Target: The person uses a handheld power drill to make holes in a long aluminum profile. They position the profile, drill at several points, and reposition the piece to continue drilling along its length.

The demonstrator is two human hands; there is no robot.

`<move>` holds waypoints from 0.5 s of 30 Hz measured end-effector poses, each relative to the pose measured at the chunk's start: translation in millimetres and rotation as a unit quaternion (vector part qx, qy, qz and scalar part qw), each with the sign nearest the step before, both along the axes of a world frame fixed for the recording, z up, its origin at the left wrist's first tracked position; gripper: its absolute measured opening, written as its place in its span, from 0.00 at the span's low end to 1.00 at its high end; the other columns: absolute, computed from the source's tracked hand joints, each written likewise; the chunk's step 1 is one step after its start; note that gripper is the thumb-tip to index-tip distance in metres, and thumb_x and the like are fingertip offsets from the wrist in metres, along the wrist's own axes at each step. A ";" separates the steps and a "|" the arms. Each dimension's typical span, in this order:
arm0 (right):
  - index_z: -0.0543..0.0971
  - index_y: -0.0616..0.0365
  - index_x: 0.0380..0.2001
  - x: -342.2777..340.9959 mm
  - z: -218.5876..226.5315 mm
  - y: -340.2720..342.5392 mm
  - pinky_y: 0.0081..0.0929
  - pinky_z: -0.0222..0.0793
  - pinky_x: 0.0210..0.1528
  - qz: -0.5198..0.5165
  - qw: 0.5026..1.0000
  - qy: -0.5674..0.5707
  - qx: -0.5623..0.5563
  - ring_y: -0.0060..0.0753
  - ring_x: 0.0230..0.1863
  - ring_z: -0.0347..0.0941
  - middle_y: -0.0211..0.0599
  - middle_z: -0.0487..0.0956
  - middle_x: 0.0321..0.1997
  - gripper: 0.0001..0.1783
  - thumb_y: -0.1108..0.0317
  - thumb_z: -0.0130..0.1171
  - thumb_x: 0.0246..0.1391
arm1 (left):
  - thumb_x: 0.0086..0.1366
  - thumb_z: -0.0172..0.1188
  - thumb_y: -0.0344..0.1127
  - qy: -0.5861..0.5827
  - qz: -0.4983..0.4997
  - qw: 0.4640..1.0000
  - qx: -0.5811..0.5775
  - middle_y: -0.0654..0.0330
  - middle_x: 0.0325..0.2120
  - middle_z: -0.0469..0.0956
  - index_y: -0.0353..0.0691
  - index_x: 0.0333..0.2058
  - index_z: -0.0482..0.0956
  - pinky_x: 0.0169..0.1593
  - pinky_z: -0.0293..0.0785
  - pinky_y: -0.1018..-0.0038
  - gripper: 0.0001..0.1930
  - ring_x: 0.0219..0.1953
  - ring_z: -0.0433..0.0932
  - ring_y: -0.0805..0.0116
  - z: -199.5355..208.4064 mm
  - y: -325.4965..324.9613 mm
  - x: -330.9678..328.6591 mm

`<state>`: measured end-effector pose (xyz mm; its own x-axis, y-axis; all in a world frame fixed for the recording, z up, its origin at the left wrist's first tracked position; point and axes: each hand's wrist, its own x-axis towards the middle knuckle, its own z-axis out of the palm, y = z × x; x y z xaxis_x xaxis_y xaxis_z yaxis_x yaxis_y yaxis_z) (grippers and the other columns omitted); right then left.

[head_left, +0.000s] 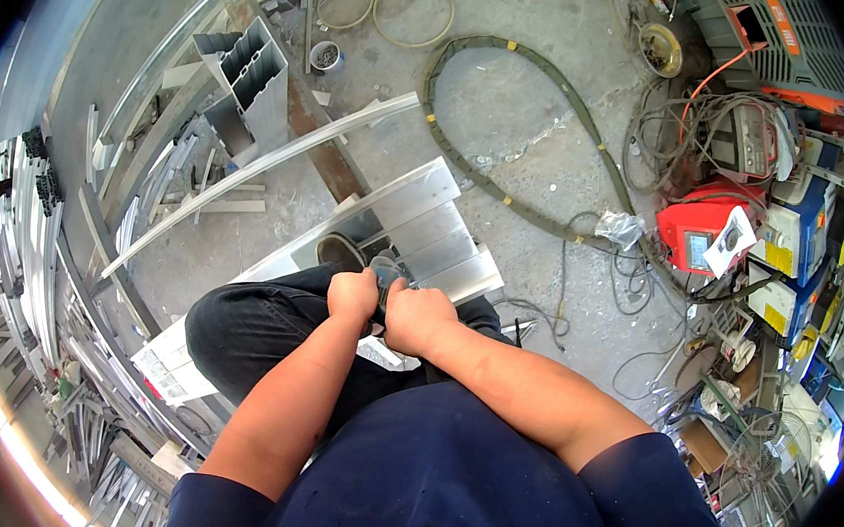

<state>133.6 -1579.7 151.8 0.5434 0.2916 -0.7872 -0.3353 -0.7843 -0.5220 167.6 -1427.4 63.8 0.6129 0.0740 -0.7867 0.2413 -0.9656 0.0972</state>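
Note:
Both my hands meet in front of my lap, fingers wrapped round a dark grey-green handheld tool (388, 269). Much of that tool is covered by the fingers, so its exact kind does not show. My left hand (352, 295) is closed on its left side, and my right hand (413, 315) grips it from the right. Just beyond and beneath the hands lie wide silver aluminium profiles (435, 230), side by side. A dark shoe (341, 252) rests close to the left hand, and my bent leg (254, 324) lies across the profiles.
A long thin aluminium bar (259, 181) slants across the left. Upright profile pieces (258, 74) stand beyond it, near a small bucket (327, 55). An olive sleeved hose (549, 69) loops over the floor toward a red machine (691, 232). Tangled cables (631, 282) and boxes fill the right side.

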 end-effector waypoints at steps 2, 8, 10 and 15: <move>0.62 0.84 0.57 -2.0 -1.9 1.1 0.37 0.77 0.44 0.000 1.000 -0.002 0.000 0.48 0.42 0.82 0.56 0.83 0.38 0.36 0.69 0.54 0.46 | 0.63 0.49 0.47 -0.003 -0.016 1.000 -0.001 0.37 0.35 0.80 0.27 0.30 0.83 0.50 0.73 0.56 0.25 0.42 0.79 0.40 -1.3 1.6 -1.4; 0.63 0.84 0.55 -5.3 -5.7 3.0 0.38 0.77 0.43 -0.010 1.000 -0.012 0.000 0.49 0.40 0.82 0.56 0.83 0.36 0.37 0.67 0.56 0.45 | 0.63 0.48 0.48 -0.003 0.001 1.000 0.003 0.37 0.35 0.80 0.27 0.31 0.83 0.50 0.72 0.56 0.25 0.42 0.79 0.39 -3.3 3.2 -4.6; 0.64 0.82 0.54 -8.9 -10.0 4.3 0.39 0.77 0.43 -0.018 0.999 -0.026 -0.004 0.51 0.38 0.82 0.56 0.83 0.35 0.39 0.62 0.59 0.44 | 0.63 0.48 0.48 -0.006 -0.002 1.000 -0.002 0.37 0.35 0.80 0.27 0.30 0.83 0.50 0.72 0.56 0.25 0.42 0.79 0.40 -4.2 3.5 -4.3; 0.65 0.83 0.54 -5.6 -7.5 1.5 0.37 0.77 0.43 -0.008 1.000 -0.018 -0.005 0.48 0.40 0.82 0.55 0.83 0.36 0.34 0.69 0.55 0.45 | 0.63 0.48 0.47 -0.010 -0.002 1.000 -0.003 0.37 0.35 0.80 0.28 0.30 0.83 0.50 0.72 0.57 0.25 0.42 0.79 0.41 -1.2 0.3 -2.6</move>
<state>128.0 -1578.2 144.3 0.5764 0.2750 -0.7695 -0.3294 -0.7836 -0.5267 165.0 -1427.2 62.6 0.6283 0.0662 -0.7752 0.2350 -0.9660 0.1080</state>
